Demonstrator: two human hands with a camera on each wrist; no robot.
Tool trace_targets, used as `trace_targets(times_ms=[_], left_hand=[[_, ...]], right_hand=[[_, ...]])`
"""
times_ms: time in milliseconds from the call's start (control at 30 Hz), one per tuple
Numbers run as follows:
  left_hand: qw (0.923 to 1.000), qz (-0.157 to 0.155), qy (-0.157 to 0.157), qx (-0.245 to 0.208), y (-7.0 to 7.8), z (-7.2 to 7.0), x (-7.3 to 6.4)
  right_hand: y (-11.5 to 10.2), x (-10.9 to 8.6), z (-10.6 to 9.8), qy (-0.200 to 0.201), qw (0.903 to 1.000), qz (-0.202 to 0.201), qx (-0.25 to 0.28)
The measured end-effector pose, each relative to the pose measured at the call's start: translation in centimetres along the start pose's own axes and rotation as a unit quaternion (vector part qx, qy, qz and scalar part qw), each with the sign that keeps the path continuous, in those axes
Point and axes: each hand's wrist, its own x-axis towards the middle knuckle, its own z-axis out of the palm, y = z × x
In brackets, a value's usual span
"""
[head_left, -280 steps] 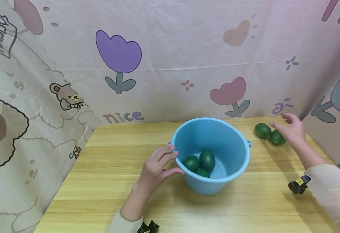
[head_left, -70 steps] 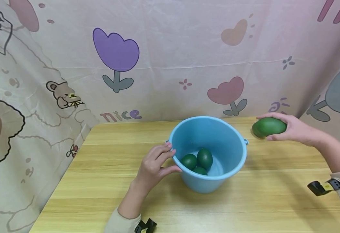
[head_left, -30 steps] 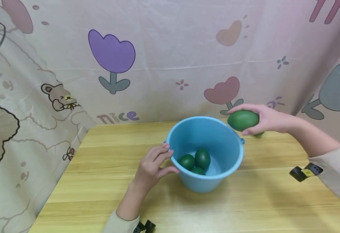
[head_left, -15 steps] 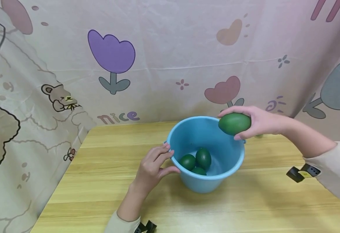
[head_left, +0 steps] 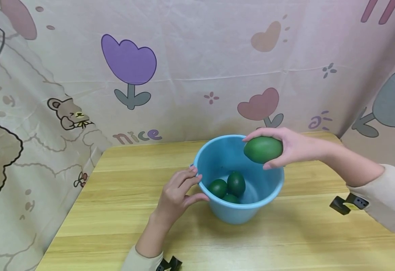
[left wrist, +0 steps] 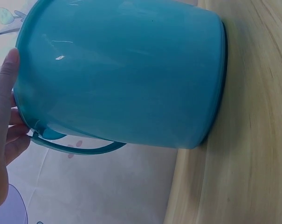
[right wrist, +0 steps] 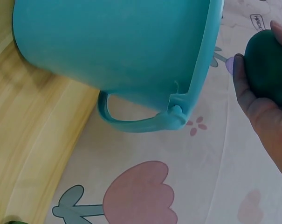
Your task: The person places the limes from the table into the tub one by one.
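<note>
A light blue bucket [head_left: 236,214] stands upright on the table, also large in the left wrist view. My left hand [head_left: 175,194] holds its rim at the left, thumb and fingers spread along the edge. Several dark green avocados [head_left: 236,183] lie at the bottom of the bucket. My right hand [head_left: 293,148] grips another green avocado [head_left: 263,149] between thumb and fingers, above the bucket's right back rim. In the right wrist view that avocado [right wrist: 269,67] is out beyond the bucket's mouth.
The bucket's handle [right wrist: 136,123] hangs down behind it. A dark green sliver [right wrist: 16,222] on the table shows at the bottom left corner of the right wrist view. A patterned cloth [head_left: 184,56] rises behind the wooden table [head_left: 116,226].
My right hand reached to the avocados at the right back, took one, lifted it and carried it left over the bucket's rim. The left hand has stayed on the rim.
</note>
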Motion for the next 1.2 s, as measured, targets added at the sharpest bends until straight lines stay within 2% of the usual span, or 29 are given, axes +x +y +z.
trace_targets(times_ms=[267, 433, 533, 667, 867, 1200], left_hand=[[1.0000, 0.004, 0.004, -0.002, -0.09, 0.06, -0.04], [1.0000, 0.002, 0.004, 0.001, -0.08, 0.00, -0.09], [1.0000, 0.000, 0.002, -0.001, -0.07, 0.01, -0.10], [1.0000, 0.000, 0.001, -0.004, -0.09, 0.07, -0.12], [1.0000, 0.001, 0.003, -0.007, -0.13, 0.10, -0.10], [1.0000, 0.003, 0.001, -0.007, -0.18, 0.12, -0.14]], right_hand=[[-0.40, 0.27, 0.47, -0.019, 0.9998, 0.001, -0.003], [-0.05, 0.56, 0.62, -0.031, 0.9990, -0.033, 0.001], [0.24, 0.60, 0.51, -0.023, 0.9982, -0.055, 0.011], [0.29, 0.50, 0.30, -0.008, 0.9979, -0.063, 0.015], [0.14, 0.47, 0.33, 0.002, 0.9981, -0.060, 0.015], [0.10, 0.39, 0.23, 0.027, 0.9993, -0.023, 0.010]])
